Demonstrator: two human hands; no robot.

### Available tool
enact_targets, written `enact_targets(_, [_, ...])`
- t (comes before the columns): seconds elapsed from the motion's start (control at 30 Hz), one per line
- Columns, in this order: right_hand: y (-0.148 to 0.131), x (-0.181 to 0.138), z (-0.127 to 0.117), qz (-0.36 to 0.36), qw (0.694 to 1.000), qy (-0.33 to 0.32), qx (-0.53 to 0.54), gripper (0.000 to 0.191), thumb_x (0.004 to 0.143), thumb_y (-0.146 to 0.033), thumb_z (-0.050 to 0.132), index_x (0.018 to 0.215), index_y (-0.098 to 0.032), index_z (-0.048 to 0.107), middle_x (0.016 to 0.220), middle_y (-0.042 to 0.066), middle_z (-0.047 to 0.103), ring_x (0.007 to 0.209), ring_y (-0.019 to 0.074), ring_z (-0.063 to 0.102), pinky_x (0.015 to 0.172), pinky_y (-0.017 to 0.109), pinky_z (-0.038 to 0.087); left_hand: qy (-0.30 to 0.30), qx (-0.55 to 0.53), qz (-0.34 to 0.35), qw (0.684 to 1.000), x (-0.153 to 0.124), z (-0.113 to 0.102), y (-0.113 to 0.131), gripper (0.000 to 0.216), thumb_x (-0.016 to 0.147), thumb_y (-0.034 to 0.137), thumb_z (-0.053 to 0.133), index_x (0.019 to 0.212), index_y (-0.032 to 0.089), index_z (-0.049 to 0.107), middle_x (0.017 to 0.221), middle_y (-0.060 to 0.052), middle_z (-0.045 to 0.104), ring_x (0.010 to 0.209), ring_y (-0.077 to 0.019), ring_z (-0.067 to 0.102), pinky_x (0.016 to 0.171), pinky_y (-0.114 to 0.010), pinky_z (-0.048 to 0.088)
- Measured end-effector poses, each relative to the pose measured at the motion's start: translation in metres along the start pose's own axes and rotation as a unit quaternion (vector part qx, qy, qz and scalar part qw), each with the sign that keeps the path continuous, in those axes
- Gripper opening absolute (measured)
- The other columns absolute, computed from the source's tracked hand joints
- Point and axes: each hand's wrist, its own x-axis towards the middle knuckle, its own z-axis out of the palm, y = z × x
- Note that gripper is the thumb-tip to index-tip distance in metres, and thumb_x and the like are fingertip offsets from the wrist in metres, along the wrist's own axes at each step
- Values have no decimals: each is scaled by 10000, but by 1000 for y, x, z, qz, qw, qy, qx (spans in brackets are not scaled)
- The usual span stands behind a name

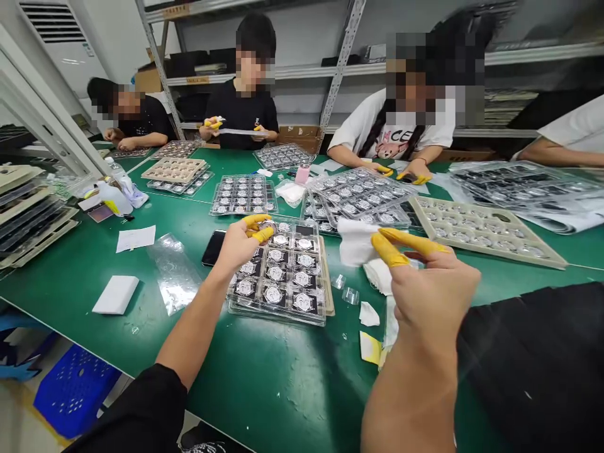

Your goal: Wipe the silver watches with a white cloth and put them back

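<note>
My left hand [240,245], with yellow finger cots on its fingertips, pinches a small round shiny piece [268,224] above the far left corner of a clear plastic tray [278,319]. In the tray's square pockets lie several round, white-patterned parts [274,294] on black; they look like watch parts. A white wipe [355,244] hangs from the fingers of my right hand [427,286], which also wears yellow finger cots. That hand is raised to the right of the tray. Behind my left wrist a dark phone [214,248] is partly hidden.
Across the green table [283,390] sit co-workers, with more filled trays [243,195] before them. A beige tray [491,236] lies at right, and stacked trays [33,214] stand at far left. A plastic bag [175,274], a folded white pad [116,294] and paper scraps [369,314] lie nearby.
</note>
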Motion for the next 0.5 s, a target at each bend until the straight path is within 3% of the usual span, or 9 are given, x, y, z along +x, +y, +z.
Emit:
enact_targets(0.1, [-12,3,-4,15,993,33,110,381,497,-330,897,835,-177,812,901,76,771,876,244,712,980,512,584,-27,-13,-54,998,-6,11,-1,294,830,122,763,1121,161,767,889,-20,664,738,-98,623,772,-305,632])
enact_targets(0.2, [-19,6,-7,25,991,51,119,368,479,-297,902,816,-188,802,877,70,774,856,240,712,985,523,594,-52,24,-66,996,4,18,-1,283,845,118,756,1126,156,764,971,-53,698,754,-101,652,780,-309,643])
enact_targets(0.33, [-19,10,-16,40,993,35,103,400,482,-296,904,852,-182,802,926,83,779,896,255,728,987,521,604,-125,146,-63,979,52,33,-4,245,854,95,747,1097,126,761,959,-106,741,722,-129,693,765,-348,658])
enact_targets(0.5, [-15,17,-27,42,994,38,98,372,496,-266,876,849,-173,806,919,98,777,879,256,722,988,520,601,-134,251,-52,957,119,71,-14,132,818,169,818,904,104,742,820,-102,747,671,-144,687,727,-349,640])
